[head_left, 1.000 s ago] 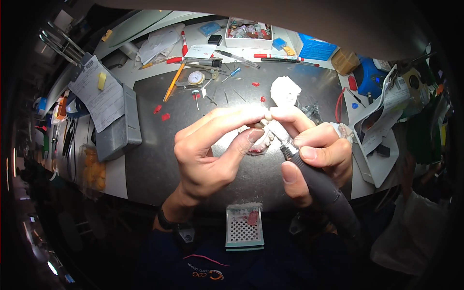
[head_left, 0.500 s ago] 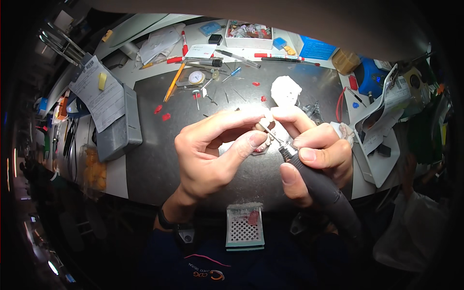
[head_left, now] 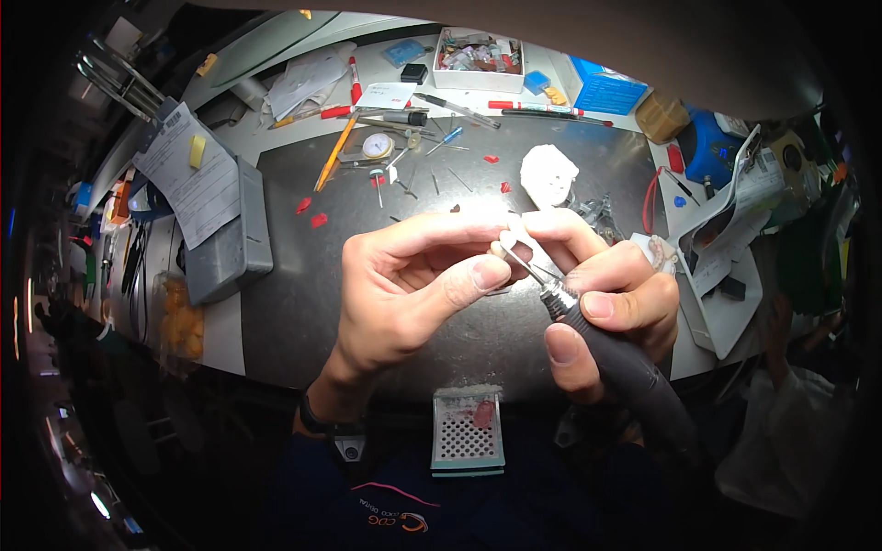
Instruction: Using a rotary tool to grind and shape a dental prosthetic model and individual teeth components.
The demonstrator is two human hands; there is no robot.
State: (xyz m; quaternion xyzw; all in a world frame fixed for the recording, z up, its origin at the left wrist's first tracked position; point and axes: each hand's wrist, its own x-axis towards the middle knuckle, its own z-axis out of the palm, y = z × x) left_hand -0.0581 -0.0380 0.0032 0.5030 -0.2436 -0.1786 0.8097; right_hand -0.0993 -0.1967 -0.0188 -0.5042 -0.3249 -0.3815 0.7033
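Bright light is falling on a dark grey mat (head_left: pixel 294 335) that is covering the middle of the white worktop (head_left: pixel 222 342), while the room around it is lying in shadow. I am sitting at the near edge. My left grip (head_left: pixel 395 289) is closing on a small pale piece (head_left: pixel 505 244), pinching it with thumb and fingertips above the middle of the mat. My right grip (head_left: pixel 634 303) is wrapping around a dark handpiece (head_left: pixel 625 354), whose slim metal tip is pointing up and leftward at the piece; I cannot tell whether the two are touching. My right forefinger is reaching over beside my left fingertips.

Beyond my hands, a white plaster block (head_left: pixel 548 174) is resting on the far right part of the mat. Red scraps (head_left: pixel 319 220) are lying scattered to the left, and a round dial gauge (head_left: pixel 377 146) is sitting near the mat's far edge, with an orange pencil (head_left: pixel 337 153) slanting beside it. At the worktop's far edge, a white box (head_left: pixel 478 82) is holding many small packets (head_left: pixel 473 58). Toward the left edge, a grey bin (head_left: pixel 234 262) is standing, with printed papers (head_left: pixel 188 174) leaning against it. At the near edge, a perforated tray (head_left: pixel 469 466) is jutting toward me, and a reddish lump (head_left: pixel 483 414) is lying on it.
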